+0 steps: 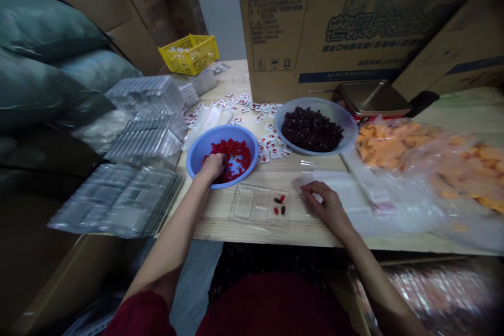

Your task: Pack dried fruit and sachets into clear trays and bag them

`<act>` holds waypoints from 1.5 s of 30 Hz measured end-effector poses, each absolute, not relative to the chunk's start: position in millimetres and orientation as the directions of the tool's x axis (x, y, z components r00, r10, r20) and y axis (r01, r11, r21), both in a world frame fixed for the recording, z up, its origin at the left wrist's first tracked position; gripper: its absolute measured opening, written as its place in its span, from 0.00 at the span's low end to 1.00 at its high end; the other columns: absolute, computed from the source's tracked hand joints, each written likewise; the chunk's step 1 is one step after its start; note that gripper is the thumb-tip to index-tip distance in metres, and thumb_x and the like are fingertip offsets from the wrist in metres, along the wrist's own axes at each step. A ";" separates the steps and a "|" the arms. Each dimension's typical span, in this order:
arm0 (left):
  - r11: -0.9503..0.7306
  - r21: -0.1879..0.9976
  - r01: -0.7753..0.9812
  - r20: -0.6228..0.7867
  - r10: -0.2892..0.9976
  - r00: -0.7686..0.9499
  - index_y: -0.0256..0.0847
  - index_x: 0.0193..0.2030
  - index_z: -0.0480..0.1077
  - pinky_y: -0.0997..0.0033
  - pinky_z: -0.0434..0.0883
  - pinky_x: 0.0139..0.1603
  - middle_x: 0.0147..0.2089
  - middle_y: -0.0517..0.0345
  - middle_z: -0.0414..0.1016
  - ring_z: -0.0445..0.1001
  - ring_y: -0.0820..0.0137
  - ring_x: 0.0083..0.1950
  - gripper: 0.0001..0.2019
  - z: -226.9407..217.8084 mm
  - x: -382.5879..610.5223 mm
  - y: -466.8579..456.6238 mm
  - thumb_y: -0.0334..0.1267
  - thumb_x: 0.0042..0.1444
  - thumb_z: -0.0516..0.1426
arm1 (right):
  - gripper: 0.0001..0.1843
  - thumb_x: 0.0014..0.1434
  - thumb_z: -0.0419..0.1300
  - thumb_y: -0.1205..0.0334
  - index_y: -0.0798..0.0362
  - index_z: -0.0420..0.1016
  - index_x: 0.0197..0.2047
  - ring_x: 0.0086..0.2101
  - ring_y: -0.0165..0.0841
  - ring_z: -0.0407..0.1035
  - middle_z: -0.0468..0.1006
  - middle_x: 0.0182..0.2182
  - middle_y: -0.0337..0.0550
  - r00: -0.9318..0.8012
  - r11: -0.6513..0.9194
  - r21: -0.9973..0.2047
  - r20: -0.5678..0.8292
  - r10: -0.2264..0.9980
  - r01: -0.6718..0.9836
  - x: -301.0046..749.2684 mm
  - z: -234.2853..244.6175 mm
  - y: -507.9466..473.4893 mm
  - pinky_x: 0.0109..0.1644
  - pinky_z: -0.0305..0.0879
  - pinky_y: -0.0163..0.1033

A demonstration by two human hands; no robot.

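My left hand point(212, 166) reaches into a blue bowl point(197, 149) of red dried fruit pieces point(236, 153), fingers curled down into the pile; what they hold is hidden. My right hand point(325, 205) rests on the wooden table point(275, 168) beside a clear plastic compartment tray point(262, 203), fingers bent against a clear bag. The tray's right compartment holds a few red and dark pieces point(279, 206). A grey-blue bowl point(346, 121) of dark dried fruit point(311, 129) stands behind the tray.
Stacks of clear plastic trays point(129, 194) lie at the left. Small red-and-white sachets point(268, 142) are scattered between the bowls. Bags of orange dried fruit point(433, 163) fill the right. A scale point(372, 97), a yellow basket point(189, 53) and large cardboard boxes point(334, 16) stand behind.
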State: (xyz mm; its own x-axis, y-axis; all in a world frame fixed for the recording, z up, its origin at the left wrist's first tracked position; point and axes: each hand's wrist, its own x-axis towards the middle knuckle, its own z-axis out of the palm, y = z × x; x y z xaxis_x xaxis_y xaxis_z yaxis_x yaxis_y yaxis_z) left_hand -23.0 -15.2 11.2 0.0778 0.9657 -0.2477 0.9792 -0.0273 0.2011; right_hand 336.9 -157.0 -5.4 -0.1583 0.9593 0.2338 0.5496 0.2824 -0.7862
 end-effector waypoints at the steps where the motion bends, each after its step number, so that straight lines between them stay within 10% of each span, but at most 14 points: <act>1: -0.032 0.216 0.976 -0.227 0.970 0.082 0.40 0.42 0.78 0.66 0.70 0.47 0.42 0.45 0.81 0.79 0.59 0.46 0.09 11.5 -23.2 -16.7 0.34 0.55 0.59 | 0.09 0.65 0.56 0.60 0.44 0.79 0.43 0.42 0.45 0.70 0.77 0.40 0.47 -0.198 0.312 -0.765 0.242 0.950 0.563 330.6 -7.7 -161.1 0.46 0.68 0.51; 7: -0.039 0.308 0.951 -0.059 0.997 0.059 0.40 0.48 0.77 0.63 0.69 0.52 0.48 0.45 0.81 0.77 0.59 0.49 0.15 18.1 -29.5 -13.7 0.40 0.64 0.51 | 0.13 0.65 0.55 0.69 0.48 0.80 0.44 0.44 0.42 0.65 0.73 0.42 0.49 -0.348 0.437 -0.620 0.268 0.899 0.651 290.8 -24.2 -189.4 0.46 0.63 0.49; 13: -0.326 0.647 0.689 0.364 0.926 0.096 0.39 0.46 0.77 0.66 0.71 0.50 0.45 0.51 0.80 0.77 0.65 0.44 0.14 47.6 1.2 -69.9 0.44 0.64 0.55 | 0.12 0.66 0.56 0.68 0.48 0.79 0.48 0.47 0.41 0.64 0.72 0.45 0.48 -0.279 0.404 -0.671 0.292 0.915 0.622 296.3 -24.5 -203.1 0.48 0.61 0.48; 20: -0.435 0.744 0.507 -0.016 0.747 0.665 0.42 0.45 0.76 0.67 0.71 0.49 0.43 0.52 0.77 0.75 0.67 0.45 0.12 18.3 74.4 -190.6 0.39 0.67 0.52 | 0.13 0.66 0.57 0.65 0.44 0.81 0.49 0.50 0.43 0.62 0.71 0.50 0.49 -0.321 0.398 -0.548 0.235 0.917 0.736 298.4 -30.5 -204.9 0.49 0.59 0.49; 26: -0.323 0.795 0.514 -0.050 0.808 0.586 0.43 0.56 0.69 0.65 0.71 0.53 0.51 0.51 0.75 0.74 0.66 0.51 0.14 -1.4 74.7 -193.2 0.39 0.65 0.55 | 0.13 0.66 0.57 0.65 0.46 0.80 0.50 0.50 0.43 0.62 0.71 0.49 0.49 -0.303 0.374 -0.608 0.221 0.927 0.701 303.4 -28.2 -203.9 0.50 0.59 0.49; 31: -0.393 0.752 0.528 -0.017 0.790 0.613 0.42 0.42 0.75 0.66 0.70 0.51 0.43 0.53 0.76 0.74 0.66 0.47 0.09 -0.4 77.9 -188.6 0.39 0.66 0.53 | 0.12 0.63 0.63 0.60 0.44 0.78 0.50 0.52 0.44 0.62 0.71 0.51 0.47 -0.352 0.393 -0.658 0.201 0.914 0.642 300.9 -24.8 -218.8 0.53 0.60 0.52; 40: -0.428 0.755 0.497 0.142 0.846 0.514 0.42 0.47 0.74 0.67 0.71 0.48 0.44 0.52 0.77 0.75 0.67 0.46 0.12 18.0 80.3 -173.8 0.39 0.68 0.50 | 0.07 0.64 0.58 0.62 0.50 0.78 0.41 0.44 0.40 0.69 0.77 0.40 0.47 -0.021 0.417 -0.604 0.552 0.834 0.679 369.3 37.5 -107.2 0.51 0.64 0.49; 45: -0.407 0.654 0.638 0.259 0.912 0.318 0.39 0.49 0.72 0.62 0.71 0.54 0.47 0.48 0.75 0.74 0.64 0.50 0.11 5.8 98.4 -118.9 0.35 0.66 0.50 | 0.05 0.55 0.61 0.67 0.52 0.79 0.33 0.39 0.41 0.71 0.80 0.35 0.47 0.032 0.219 -0.568 0.397 0.917 0.793 385.9 42.0 -10.0 0.50 0.65 0.50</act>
State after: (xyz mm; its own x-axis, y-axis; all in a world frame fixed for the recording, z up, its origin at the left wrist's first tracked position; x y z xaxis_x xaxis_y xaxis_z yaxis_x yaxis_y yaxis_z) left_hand 98.4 -118.9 5.8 0.3177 0.9123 0.2585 0.6377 -0.4073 0.6538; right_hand 385.9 -10.0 42.0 0.0317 0.9171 0.3974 0.7933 0.2188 -0.5681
